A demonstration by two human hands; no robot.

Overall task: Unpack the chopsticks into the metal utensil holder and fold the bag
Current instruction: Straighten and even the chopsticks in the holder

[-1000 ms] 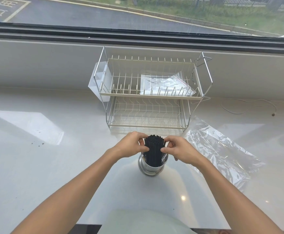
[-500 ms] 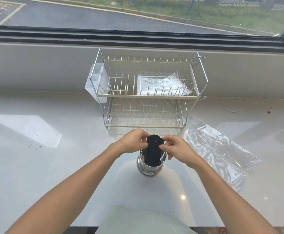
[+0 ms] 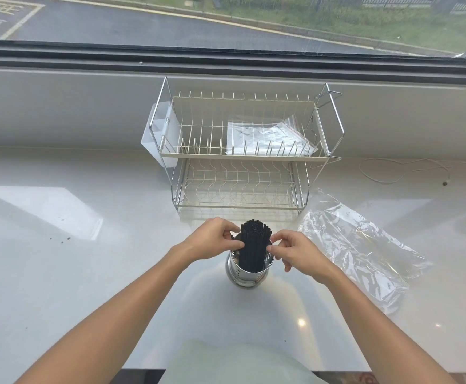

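Observation:
A bundle of black chopsticks (image 3: 254, 248) stands upright in the shiny metal utensil holder (image 3: 249, 275) on the white counter. My left hand (image 3: 212, 241) pinches the bundle from the left with curled fingers. My right hand (image 3: 295, 252) pinches it from the right with thumb and forefinger. The empty clear plastic bag (image 3: 364, 250) lies flat and crinkled on the counter to the right of the holder.
A two-tier wire dish rack (image 3: 242, 159) stands behind the holder, with a zip bag (image 3: 270, 137) on its upper shelf and a white plastic caddy (image 3: 157, 134) on its left side. A thin white cable (image 3: 400, 170) lies at the back right.
Both hands have kept their hold on the chopsticks in the holder; the fingers shifted slightly lower on the bundle. The bag has not moved.

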